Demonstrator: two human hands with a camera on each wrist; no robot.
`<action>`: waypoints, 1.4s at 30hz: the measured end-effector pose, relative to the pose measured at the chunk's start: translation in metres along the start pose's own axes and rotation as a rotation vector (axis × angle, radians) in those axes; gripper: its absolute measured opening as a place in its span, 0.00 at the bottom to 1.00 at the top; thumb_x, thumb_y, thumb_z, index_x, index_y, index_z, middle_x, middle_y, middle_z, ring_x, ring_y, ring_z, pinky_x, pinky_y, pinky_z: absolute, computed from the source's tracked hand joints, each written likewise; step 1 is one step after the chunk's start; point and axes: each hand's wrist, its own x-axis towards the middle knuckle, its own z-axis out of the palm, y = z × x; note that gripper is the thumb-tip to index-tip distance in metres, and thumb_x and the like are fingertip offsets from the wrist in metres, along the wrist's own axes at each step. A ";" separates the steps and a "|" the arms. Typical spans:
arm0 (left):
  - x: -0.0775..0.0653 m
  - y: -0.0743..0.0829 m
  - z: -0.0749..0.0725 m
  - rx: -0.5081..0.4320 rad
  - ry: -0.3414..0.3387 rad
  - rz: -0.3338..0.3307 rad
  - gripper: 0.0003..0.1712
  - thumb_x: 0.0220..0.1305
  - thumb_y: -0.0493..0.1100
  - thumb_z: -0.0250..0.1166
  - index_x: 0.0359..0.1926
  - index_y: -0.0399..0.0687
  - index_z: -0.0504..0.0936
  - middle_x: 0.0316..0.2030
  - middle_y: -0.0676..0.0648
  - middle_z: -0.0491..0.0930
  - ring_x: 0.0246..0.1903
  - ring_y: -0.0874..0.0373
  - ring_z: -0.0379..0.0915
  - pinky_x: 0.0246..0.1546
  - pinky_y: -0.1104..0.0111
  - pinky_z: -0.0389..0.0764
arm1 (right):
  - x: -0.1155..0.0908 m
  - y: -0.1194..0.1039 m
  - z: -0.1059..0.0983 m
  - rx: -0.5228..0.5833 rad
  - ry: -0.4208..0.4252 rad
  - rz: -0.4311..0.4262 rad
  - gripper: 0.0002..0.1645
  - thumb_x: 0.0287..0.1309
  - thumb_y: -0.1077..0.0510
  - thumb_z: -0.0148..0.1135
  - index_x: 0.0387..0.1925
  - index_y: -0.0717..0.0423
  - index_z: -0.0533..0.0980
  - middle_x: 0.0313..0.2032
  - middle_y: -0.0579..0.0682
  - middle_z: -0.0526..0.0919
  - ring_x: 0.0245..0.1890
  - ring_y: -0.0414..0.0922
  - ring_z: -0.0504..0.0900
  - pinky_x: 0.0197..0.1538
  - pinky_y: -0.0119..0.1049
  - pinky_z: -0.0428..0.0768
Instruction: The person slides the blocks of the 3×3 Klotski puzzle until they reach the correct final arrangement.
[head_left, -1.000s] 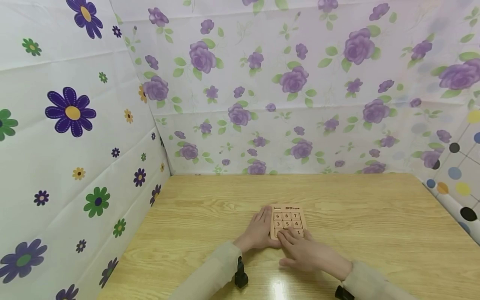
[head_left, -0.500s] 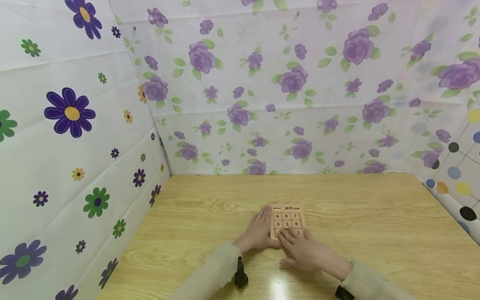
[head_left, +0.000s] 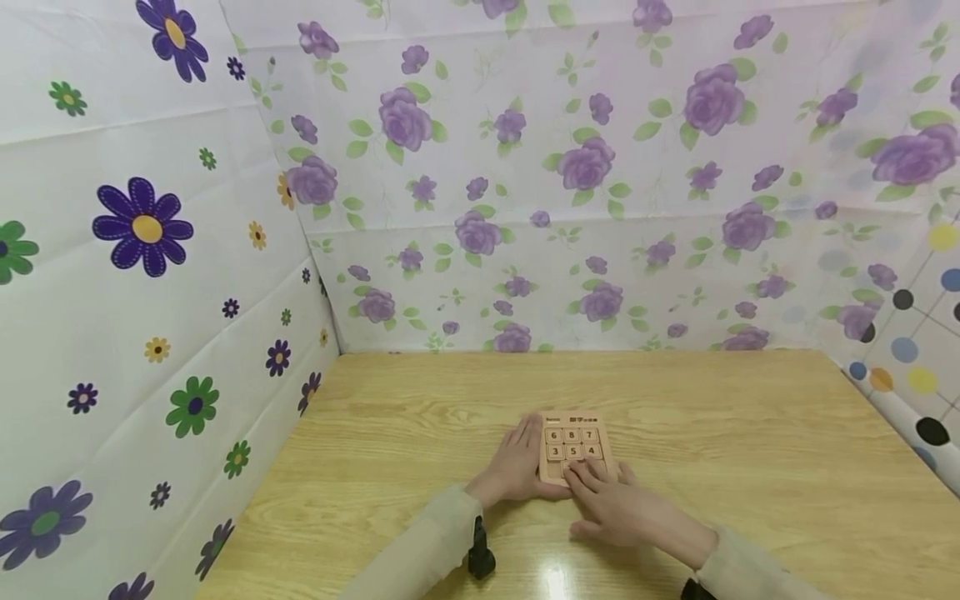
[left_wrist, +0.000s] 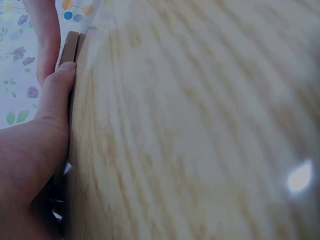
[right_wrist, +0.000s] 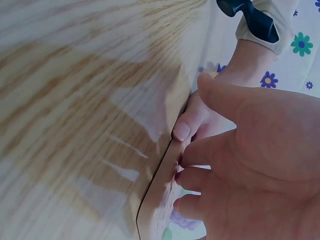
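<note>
A wooden number slide puzzle [head_left: 572, 442] lies flat on the table, with tiles 6, 8, 7 above 3, 5, 4. My left hand [head_left: 514, 463] braces it, straight fingers along its left edge and thumb along the near edge. Fingertips of my right hand [head_left: 622, 507] rest on the bottom row, hiding its middle and right cells; the bottom-left cell shows as a bare slot. From the left wrist, the thumb [left_wrist: 57, 92] presses against the puzzle's edge [left_wrist: 69, 47]. In the right wrist view, the palm faces the camera and the fingertips meet the puzzle [right_wrist: 156, 205].
The wood-grain table [head_left: 420, 400] extends around the puzzle on all sides. Flowered cloth [head_left: 480, 175] hangs behind it, with another flowered cloth [head_left: 187, 333] at left and a dotted one [head_left: 911, 367] at right. Black camera mounts [head_left: 481, 554] sit at the wrists.
My right hand has shifted slightly right along the bottom row. The bottom-left cell is now uncovered and bare, while the 1 tile is now hidden. My left hand stays at the puzzle's edge.
</note>
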 end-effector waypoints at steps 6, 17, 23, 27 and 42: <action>-0.001 0.000 0.001 -0.021 -0.009 -0.011 0.75 0.45 0.77 0.65 0.75 0.35 0.37 0.76 0.37 0.40 0.76 0.47 0.37 0.75 0.55 0.48 | -0.005 0.002 -0.001 0.006 0.000 0.021 0.48 0.61 0.33 0.53 0.73 0.57 0.57 0.73 0.58 0.57 0.74 0.60 0.52 0.69 0.71 0.47; -0.001 0.000 0.000 -0.024 -0.011 -0.016 0.75 0.45 0.77 0.65 0.75 0.34 0.37 0.76 0.37 0.40 0.76 0.47 0.38 0.75 0.54 0.48 | -0.006 0.004 0.000 0.027 -0.004 0.023 0.48 0.62 0.32 0.53 0.73 0.57 0.57 0.73 0.58 0.58 0.74 0.61 0.52 0.69 0.72 0.48; 0.000 0.000 0.001 -0.028 -0.006 -0.013 0.76 0.45 0.77 0.66 0.75 0.34 0.38 0.76 0.36 0.41 0.76 0.46 0.38 0.75 0.54 0.49 | -0.006 0.000 -0.005 0.045 -0.010 0.026 0.48 0.61 0.33 0.54 0.72 0.59 0.57 0.72 0.60 0.58 0.74 0.61 0.52 0.69 0.72 0.47; 0.000 0.000 0.000 -0.030 -0.007 -0.016 0.76 0.45 0.77 0.66 0.75 0.34 0.38 0.76 0.37 0.40 0.76 0.46 0.38 0.75 0.54 0.48 | -0.007 -0.002 -0.008 0.033 -0.020 0.033 0.48 0.61 0.33 0.54 0.72 0.59 0.57 0.72 0.59 0.58 0.74 0.61 0.52 0.69 0.71 0.47; -0.002 0.001 -0.001 -0.026 -0.013 -0.012 0.75 0.45 0.78 0.64 0.75 0.35 0.38 0.76 0.37 0.41 0.76 0.46 0.38 0.75 0.54 0.48 | 0.007 -0.003 -0.010 0.043 -0.027 0.001 0.46 0.64 0.34 0.51 0.72 0.59 0.57 0.73 0.59 0.57 0.74 0.61 0.50 0.69 0.71 0.49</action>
